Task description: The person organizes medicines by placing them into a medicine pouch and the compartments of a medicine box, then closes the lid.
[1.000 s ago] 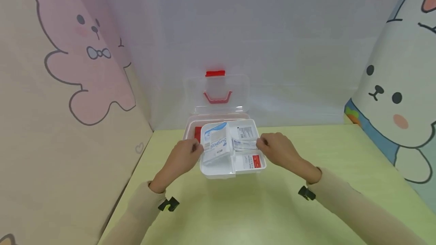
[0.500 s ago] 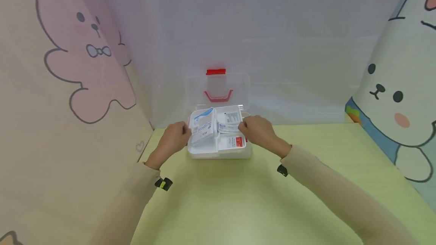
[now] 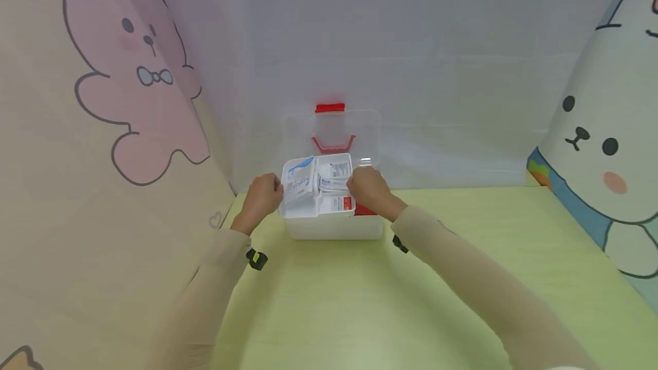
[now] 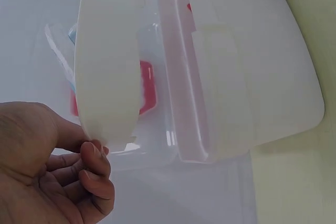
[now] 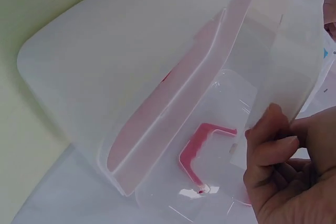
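Both hands hold a white divided tray point(image 3: 302, 208) above a white plastic box point(image 3: 336, 229). My left hand point(image 3: 262, 196) pinches the tray's left rim, and my right hand point(image 3: 371, 188) pinches the right rim. In the tray lie a packet marked Surgical point(image 3: 299, 181), several small white packets point(image 3: 333, 184) and a white and red packet point(image 3: 341, 204). The left wrist view shows a gap between the tray's side point(image 4: 107, 61) and the box's rim point(image 4: 181, 77). Something red point(image 3: 365, 210) shows inside the box at the right; most of its inside is hidden.
The clear lid point(image 3: 298, 130) stands raised behind the box, with a red handle point(image 3: 333, 146) and a red latch point(image 3: 330, 108). A pale green table point(image 3: 339, 301) lies beneath. A pale curtain point(image 3: 437, 84) hangs behind, with printed cartoon sheets at both sides.
The tray has moved away from me and to the left, from in front of the box to over it. Both hands have kept their grip on it.
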Tool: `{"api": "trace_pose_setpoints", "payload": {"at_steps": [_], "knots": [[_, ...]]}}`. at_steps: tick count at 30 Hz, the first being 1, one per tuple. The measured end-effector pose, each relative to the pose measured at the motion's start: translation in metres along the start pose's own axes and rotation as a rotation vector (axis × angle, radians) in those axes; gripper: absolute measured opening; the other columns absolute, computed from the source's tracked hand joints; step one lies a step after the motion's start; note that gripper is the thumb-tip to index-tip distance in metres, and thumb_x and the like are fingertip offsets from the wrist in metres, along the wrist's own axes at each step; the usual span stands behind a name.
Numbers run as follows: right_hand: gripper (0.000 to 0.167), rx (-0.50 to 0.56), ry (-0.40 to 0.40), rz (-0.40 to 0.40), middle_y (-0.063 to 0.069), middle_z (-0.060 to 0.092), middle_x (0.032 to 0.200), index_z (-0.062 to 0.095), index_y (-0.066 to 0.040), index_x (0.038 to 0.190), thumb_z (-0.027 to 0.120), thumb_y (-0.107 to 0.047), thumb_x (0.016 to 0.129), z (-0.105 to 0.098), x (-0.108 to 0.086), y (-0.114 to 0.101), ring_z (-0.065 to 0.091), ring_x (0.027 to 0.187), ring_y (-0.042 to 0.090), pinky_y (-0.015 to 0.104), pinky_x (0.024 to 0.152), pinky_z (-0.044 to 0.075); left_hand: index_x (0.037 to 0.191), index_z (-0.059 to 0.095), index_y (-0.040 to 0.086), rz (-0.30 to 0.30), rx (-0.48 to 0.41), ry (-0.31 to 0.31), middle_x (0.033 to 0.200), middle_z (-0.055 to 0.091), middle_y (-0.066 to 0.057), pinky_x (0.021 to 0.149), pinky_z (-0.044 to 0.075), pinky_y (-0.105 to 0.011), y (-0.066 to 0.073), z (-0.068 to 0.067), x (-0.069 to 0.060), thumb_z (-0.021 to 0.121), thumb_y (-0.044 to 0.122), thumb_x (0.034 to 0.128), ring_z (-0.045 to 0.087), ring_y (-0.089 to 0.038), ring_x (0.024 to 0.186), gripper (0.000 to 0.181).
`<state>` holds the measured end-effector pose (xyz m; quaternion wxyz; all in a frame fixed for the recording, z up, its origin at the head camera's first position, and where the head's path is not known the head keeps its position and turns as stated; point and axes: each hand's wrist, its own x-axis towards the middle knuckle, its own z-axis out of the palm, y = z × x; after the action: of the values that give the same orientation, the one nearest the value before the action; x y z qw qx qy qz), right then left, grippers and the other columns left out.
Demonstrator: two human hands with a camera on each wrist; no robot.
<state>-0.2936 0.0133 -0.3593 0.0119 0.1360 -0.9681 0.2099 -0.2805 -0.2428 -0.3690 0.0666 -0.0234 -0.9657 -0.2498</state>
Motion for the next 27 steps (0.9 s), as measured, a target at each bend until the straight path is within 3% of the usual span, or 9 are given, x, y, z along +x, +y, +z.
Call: {"api": "trace_pose_setpoints", "payload": {"at_steps": [5, 12, 20, 27], "knots": [[0.023, -0.023, 0.002, 0.016, 0.013, 0.068, 0.093, 0.065, 0.003, 0.102, 0.049, -0.014, 0.100, 0.004, 0.012, -0.001, 0.059, 0.070, 0.021, 0.023, 0.055, 0.046, 0.095, 0.061, -0.002, 0.008, -0.010, -0.007, 0.084, 0.062, -0.016, 0.052, 0.042, -0.026, -0.005, 0.004, 0.012, 0.049, 0.014, 0.0989, 0.055, -0.022, 0.068, 0.020], [0.020, -0.131, 0.073, 0.045, 0.010, 0.068, 0.085, 0.065, -0.002, 0.090, 0.047, -0.007, 0.096, 0.011, 0.031, -0.006, 0.055, 0.068, 0.019, 0.027, 0.054, 0.047, 0.098, 0.062, -0.003, 0.008, 0.005, 0.024, 0.089, 0.065, -0.018, 0.055, 0.045, -0.027, -0.012, 0.008, 0.030, 0.049, 0.013, 0.0990, 0.059, -0.024, 0.071, 0.021], [0.017, -0.022, 0.031, 0.062, 0.008, 0.059, 0.072, 0.059, -0.001, 0.088, 0.046, -0.007, 0.097, 0.034, 0.037, -0.001, 0.051, 0.055, 0.016, 0.022, 0.043, 0.037, 0.108, 0.062, -0.002, -0.054, -0.015, 0.035, 0.098, 0.067, -0.018, 0.060, 0.049, -0.029, -0.028, 0.028, 0.041, 0.048, 0.014, 0.0995, 0.062, -0.026, 0.077, 0.023], [0.016, 0.062, 0.053, 0.103, 0.008, 0.059, 0.074, 0.058, -0.003, 0.090, 0.046, -0.008, 0.098, 0.052, 0.039, 0.004, 0.055, 0.059, 0.017, 0.022, 0.047, 0.042, 0.123, 0.061, -0.003, -0.075, -0.016, 0.030, 0.112, 0.068, -0.021, 0.075, 0.055, -0.040, -0.033, 0.040, 0.047, 0.048, 0.013, 0.0997, 0.064, -0.030, 0.089, 0.031]]}}
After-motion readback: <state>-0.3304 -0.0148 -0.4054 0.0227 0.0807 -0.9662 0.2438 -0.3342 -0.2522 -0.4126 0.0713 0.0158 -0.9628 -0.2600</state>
